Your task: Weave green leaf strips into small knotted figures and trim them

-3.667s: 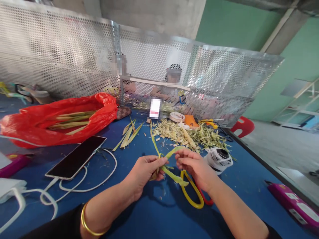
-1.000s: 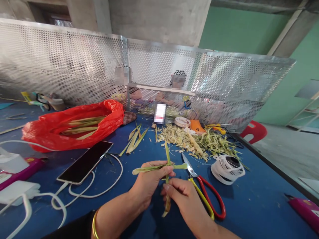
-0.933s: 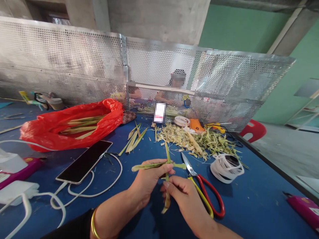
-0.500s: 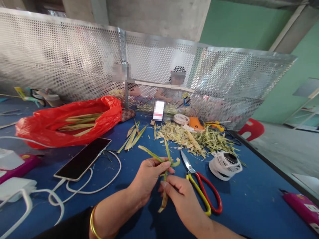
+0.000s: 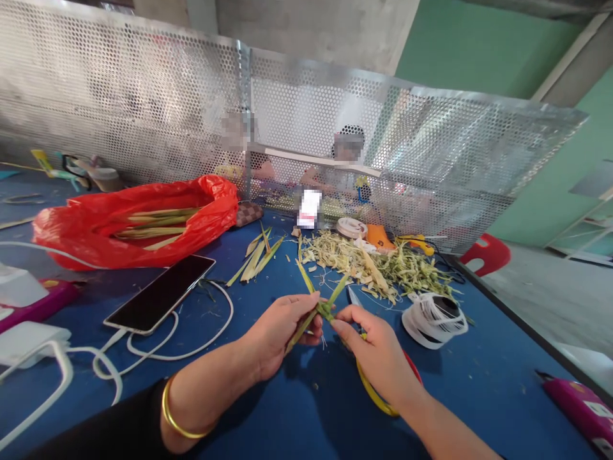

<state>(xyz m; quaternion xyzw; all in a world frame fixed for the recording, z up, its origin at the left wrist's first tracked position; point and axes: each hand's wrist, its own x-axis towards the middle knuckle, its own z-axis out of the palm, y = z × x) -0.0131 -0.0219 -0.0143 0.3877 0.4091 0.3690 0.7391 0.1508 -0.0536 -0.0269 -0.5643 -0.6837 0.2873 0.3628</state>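
Observation:
Several green leaf strips (image 5: 325, 310) cross in a small folded knot above the blue table. My left hand (image 5: 290, 322) is closed on the knot's left side, thumb on top, with strip ends sticking up and down past it. The thumb and forefinger of my right hand (image 5: 368, 338) pinch the strips at the knot's right edge. Under my right hand lie scissors (image 5: 376, 393) with one yellow and one red handle, partly covered; the blade tip shows beyond the fingers. Loose leaf strips (image 5: 258, 259) rest on the table ahead of my left hand.
A red plastic bag (image 5: 105, 239) of long leaves lies left, beside a dark phone (image 5: 160, 294) with a white cable. Leaf scraps (image 5: 368, 265) heap ahead, near a white cord spool (image 5: 433, 321). A perforated metal screen (image 5: 306, 115) closes the back, with people beyond it.
The leaf strips have been turned and drawn into a tighter knot. My right hand has moved up and right, now over the scissors. The view has shifted slightly.

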